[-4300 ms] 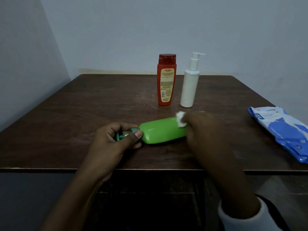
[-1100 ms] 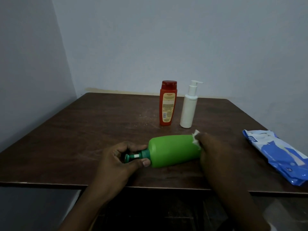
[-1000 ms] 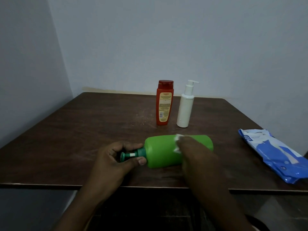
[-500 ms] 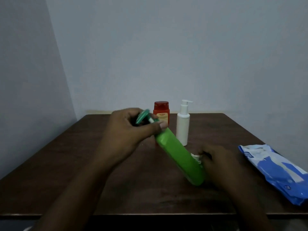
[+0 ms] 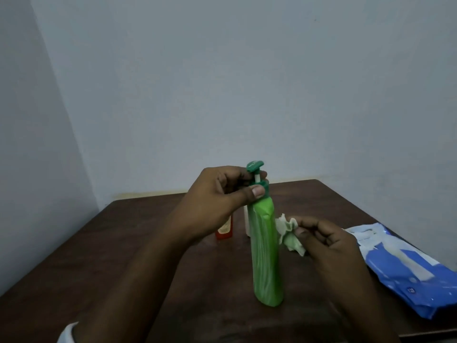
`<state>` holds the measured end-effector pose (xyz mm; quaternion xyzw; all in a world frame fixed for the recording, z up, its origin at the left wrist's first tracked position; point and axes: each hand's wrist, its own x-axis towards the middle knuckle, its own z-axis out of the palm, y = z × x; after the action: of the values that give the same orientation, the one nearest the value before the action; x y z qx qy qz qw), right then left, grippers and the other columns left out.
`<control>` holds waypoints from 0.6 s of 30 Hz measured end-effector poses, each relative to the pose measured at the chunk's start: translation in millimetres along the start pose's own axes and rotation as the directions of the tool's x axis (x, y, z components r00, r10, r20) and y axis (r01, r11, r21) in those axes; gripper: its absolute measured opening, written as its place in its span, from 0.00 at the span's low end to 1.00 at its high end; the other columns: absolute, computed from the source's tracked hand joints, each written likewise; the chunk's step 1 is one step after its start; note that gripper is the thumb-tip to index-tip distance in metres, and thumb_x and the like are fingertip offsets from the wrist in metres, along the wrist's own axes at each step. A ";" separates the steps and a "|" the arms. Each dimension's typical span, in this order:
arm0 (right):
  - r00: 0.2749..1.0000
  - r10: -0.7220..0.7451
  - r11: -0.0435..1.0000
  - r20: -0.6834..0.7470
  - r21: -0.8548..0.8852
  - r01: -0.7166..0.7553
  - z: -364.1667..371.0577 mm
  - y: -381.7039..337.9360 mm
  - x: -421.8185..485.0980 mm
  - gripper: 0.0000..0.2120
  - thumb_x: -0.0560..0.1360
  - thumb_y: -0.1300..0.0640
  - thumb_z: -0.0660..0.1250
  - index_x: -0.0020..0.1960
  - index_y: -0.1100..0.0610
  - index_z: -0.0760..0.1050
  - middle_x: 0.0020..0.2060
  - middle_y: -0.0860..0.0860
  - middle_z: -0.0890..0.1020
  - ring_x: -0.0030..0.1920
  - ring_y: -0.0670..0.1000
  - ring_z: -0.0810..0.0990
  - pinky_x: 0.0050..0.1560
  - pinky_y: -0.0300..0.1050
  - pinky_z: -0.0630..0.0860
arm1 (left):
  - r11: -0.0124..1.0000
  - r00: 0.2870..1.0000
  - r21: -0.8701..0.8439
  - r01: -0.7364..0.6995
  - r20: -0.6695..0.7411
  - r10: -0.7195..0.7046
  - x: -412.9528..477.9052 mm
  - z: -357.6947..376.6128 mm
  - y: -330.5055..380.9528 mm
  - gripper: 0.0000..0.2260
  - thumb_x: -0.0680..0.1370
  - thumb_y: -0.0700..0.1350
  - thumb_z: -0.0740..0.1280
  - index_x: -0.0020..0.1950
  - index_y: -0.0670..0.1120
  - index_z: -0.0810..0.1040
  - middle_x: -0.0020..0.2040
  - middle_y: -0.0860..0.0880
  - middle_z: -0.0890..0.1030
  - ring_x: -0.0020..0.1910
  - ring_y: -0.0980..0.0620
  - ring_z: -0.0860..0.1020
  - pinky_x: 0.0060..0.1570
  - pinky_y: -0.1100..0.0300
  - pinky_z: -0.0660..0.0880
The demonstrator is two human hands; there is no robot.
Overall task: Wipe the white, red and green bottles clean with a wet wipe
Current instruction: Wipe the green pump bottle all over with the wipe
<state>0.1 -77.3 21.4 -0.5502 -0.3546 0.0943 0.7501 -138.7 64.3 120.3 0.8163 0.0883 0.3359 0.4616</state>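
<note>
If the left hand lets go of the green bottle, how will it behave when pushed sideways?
Probably tippy: the green bottle is tall and slim on a small base, steadied only at its neck by the left hand. Its rounded body would likely roll once down. Its smooth plastic may slip under the wipe in the right hand.

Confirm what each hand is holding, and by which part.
Left hand grips the green pump bottle at its neck, just under the pump head. Right hand pinches a crumpled wet wipe in its fingertips, beside the bottle.
</note>
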 end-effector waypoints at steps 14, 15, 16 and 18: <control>0.996 -0.064 0.998 -0.064 -0.019 0.062 7.1 -3.3 -3.0 0.11 0.73 0.66 0.69 0.52 0.54 0.82 0.45 0.45 0.85 0.47 0.43 0.83 0.46 0.33 0.79 | 0.879 0.834 -0.351 0.323 -0.333 -0.440 -55.8 -63.4 -48.4 0.18 0.61 0.47 0.81 0.45 0.40 0.83 0.44 0.41 0.87 0.46 0.44 0.87 0.48 0.51 0.84; 0.995 -0.082 0.996 -0.059 -0.042 0.080 8.5 -3.6 -4.2 0.11 0.73 0.66 0.69 0.51 0.53 0.82 0.44 0.43 0.85 0.47 0.42 0.83 0.45 0.31 0.78 | 0.845 0.802 -0.374 0.381 -0.321 -0.504 -69.2 -63.1 -57.1 0.19 0.62 0.45 0.81 0.47 0.38 0.82 0.45 0.40 0.87 0.44 0.44 0.86 0.46 0.51 0.84; 0.994 -0.097 0.993 -0.051 -0.070 0.093 11.1 -4.5 -5.8 0.11 0.73 0.66 0.69 0.50 0.53 0.82 0.44 0.42 0.85 0.47 0.40 0.83 0.44 0.30 0.77 | 0.808 0.773 -0.406 0.428 -0.299 -0.560 -82.9 -59.8 -65.7 0.19 0.64 0.43 0.80 0.51 0.36 0.82 0.45 0.39 0.87 0.42 0.44 0.85 0.42 0.53 0.84; 0.993 -0.120 0.983 -0.019 -0.142 0.116 17.7 -3.7 -10.7 0.12 0.73 0.66 0.69 0.50 0.51 0.83 0.44 0.42 0.85 0.47 0.39 0.82 0.46 0.30 0.77 | 0.730 0.733 -0.497 0.469 -0.242 -0.636 -108.8 -47.3 -83.6 0.21 0.65 0.38 0.79 0.55 0.34 0.81 0.46 0.37 0.86 0.39 0.45 0.84 0.35 0.55 0.83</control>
<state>-19.9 -71.0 22.6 -0.5811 -0.3820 0.0169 0.7184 -237.1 94.4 18.0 0.5510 0.3528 0.3476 0.6717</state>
